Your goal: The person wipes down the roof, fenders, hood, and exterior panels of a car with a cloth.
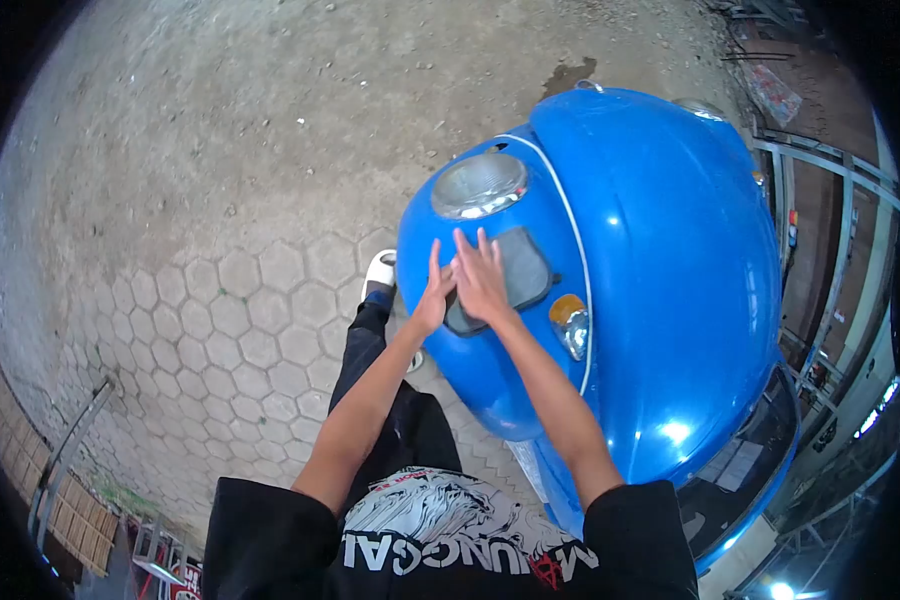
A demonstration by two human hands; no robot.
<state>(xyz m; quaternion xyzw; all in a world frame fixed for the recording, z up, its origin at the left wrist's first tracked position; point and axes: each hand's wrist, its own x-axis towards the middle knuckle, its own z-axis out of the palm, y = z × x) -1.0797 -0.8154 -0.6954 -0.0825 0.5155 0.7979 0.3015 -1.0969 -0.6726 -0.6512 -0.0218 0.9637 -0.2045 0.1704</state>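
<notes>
A grey cloth-like pad (pixel 526 268) lies on the blue front fender of a car, between the round headlight (pixel 480 186) and the orange turn signal light (pixel 568 309). My right hand (pixel 481 278) is over the pad's left part, fingers stretched out and pointing away from me. Whether its palm presses on the pad I cannot tell. Close beside it on the left, my left hand (pixel 435 298) has its fingers extended, at the pad's left edge. The two hands nearly touch, and neither grips anything. Part of the pad is hidden under them.
The car's rounded blue hood (pixel 670 260) fills the right side, with its windshield (pixel 735 480) at lower right. Metal railings (pixel 835 170) stand beyond the car. Hexagonal paving (pixel 240 320) and bare ground (pixel 230 130) lie left. My white shoe (pixel 380 268) is by the fender.
</notes>
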